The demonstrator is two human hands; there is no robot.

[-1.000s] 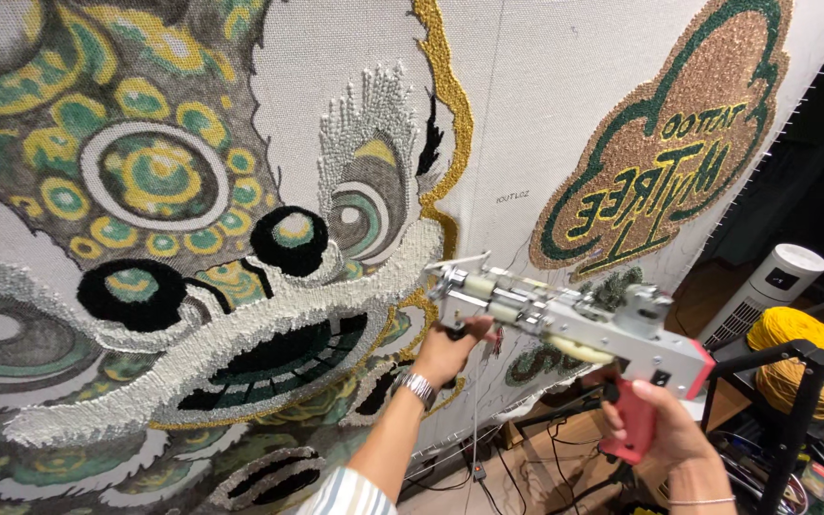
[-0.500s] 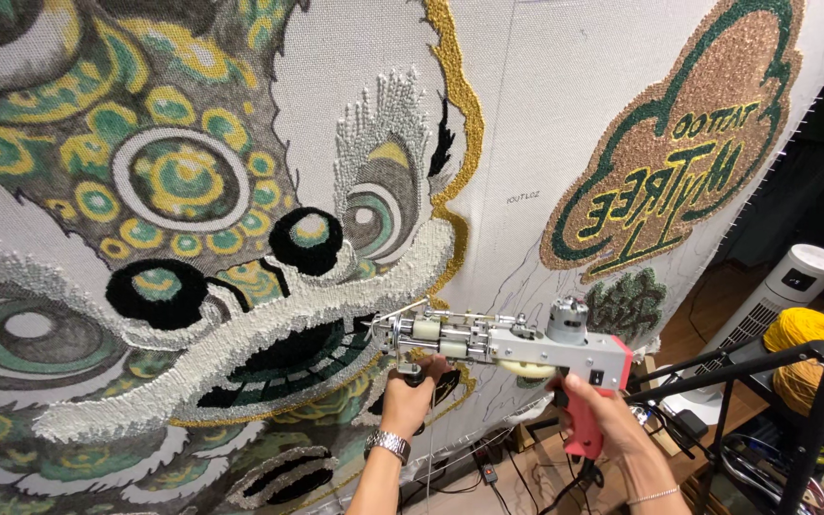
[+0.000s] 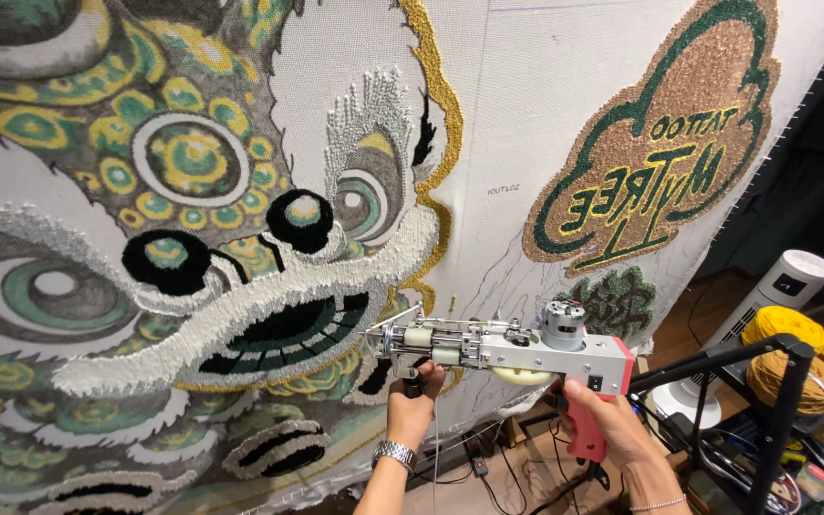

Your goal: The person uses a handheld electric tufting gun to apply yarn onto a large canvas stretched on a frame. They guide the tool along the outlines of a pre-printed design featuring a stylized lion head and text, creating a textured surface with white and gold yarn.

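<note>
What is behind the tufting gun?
Behind the tufting gun hangs the white cloth with a tufted lion face. The gun covers the spot where its needle meets the cloth.

The tufting gun (image 3: 498, 348) is held level in front of the lower part of the cloth (image 3: 517, 124), its tip at the left against the cloth. The left hand (image 3: 412, 405) grips below its front, the right hand (image 3: 612, 429) its rear handle. Right of the gun stands a rack (image 3: 774, 401), with yarn cones (image 3: 798, 353) behind it and a fan (image 3: 774, 296) beside them, on the floor (image 3: 517, 477).
</note>
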